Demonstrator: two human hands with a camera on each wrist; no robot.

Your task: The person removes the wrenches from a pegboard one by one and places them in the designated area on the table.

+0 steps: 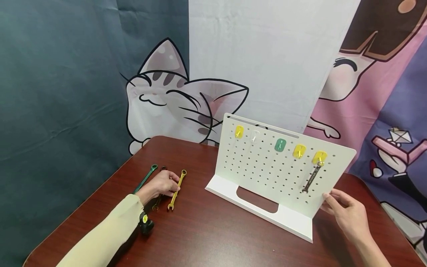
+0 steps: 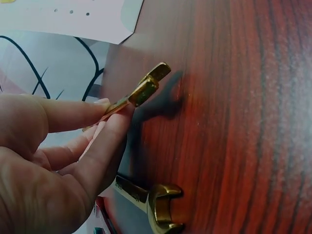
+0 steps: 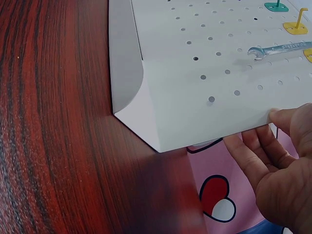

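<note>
My left hand [image 1: 162,183] pinches a yellow combination wrench [image 1: 172,202] between thumb and fingers. In the left wrist view that wrench [image 2: 144,92] is raised off the table, casting a shadow. Beneath the hand lies a darker wrench [image 1: 156,204], partly hidden; its open end looks brassy in the left wrist view. A green wrench [image 1: 145,180] lies to the left, its lower part covered by the wrist. My right hand [image 1: 348,213] grips the right side edge of a white pegboard stand [image 1: 260,174], thumb on the front. A silver wrench [image 1: 311,180] hangs from the board's rightmost yellow hook [image 1: 320,157].
Along the board's upper part are more hooks: a yellow one [image 1: 239,132], a clear one [image 1: 255,137], a green one [image 1: 280,145] and another yellow one [image 1: 299,151]. The stand rests on a reddish-brown table [image 1: 207,230]. A printed cartoon curtain [image 1: 267,55] hangs behind.
</note>
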